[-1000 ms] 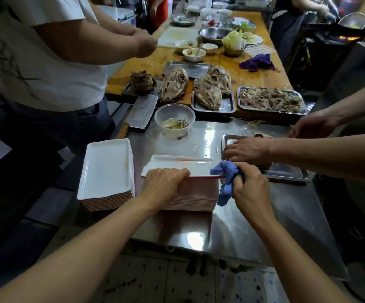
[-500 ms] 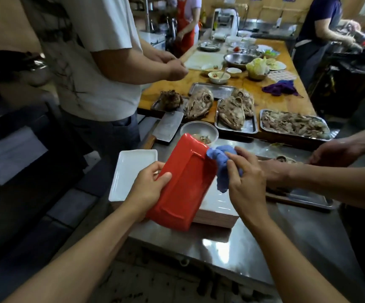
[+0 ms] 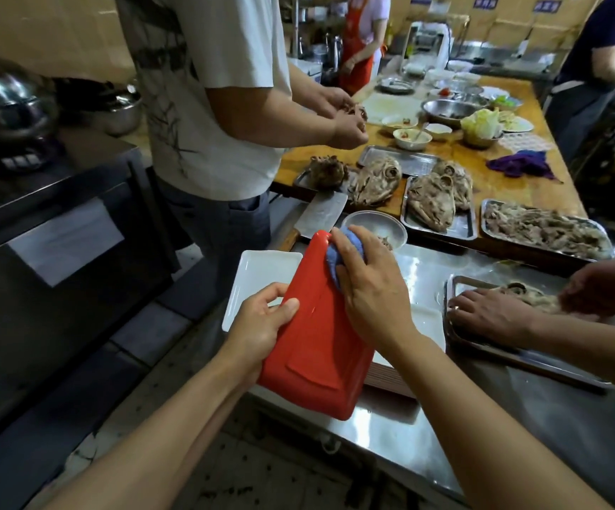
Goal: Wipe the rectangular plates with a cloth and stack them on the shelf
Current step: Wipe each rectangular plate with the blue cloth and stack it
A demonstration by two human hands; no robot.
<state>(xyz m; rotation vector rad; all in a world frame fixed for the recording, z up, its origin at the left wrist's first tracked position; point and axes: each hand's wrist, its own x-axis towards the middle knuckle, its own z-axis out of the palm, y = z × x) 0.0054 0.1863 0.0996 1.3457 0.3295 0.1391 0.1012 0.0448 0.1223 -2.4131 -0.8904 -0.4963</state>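
- Plate (image 3: 313,344): rectangular, held clear of the steel counter (image 3: 427,417), red underside up and facing the camera. Its long axis runs from 12 o'clock, far end, to 6 o'clock, near end, leaning slightly.
- Left hand (image 3: 261,325): grips the plate's left long edge, thumb curled onto the red face, fingers hidden behind.
- Right hand (image 3: 368,285): fingers curled over a bunched blue cloth (image 3: 339,257), pressing it on the red face near the far end. Cloth lies at 12 o'clock from the palm.
- Judgement: the unwiped length lies toward 6 o'clock from the cloth, so the stroke should run down the long axis; the right hand is the nearer one for it.
- Stack of plates (image 3: 258,274): white faces up, at 9 o'clock of the held plate, just beside it. A second stack sits under the right forearm.
- Obstructions: a cleaver (image 3: 320,215) and a metal bowl (image 3: 375,224) at 12 o'clock, close behind the plate's far end; another person's hands on a tray (image 3: 519,357) at 3 o'clock.
- No shelf identifiable.
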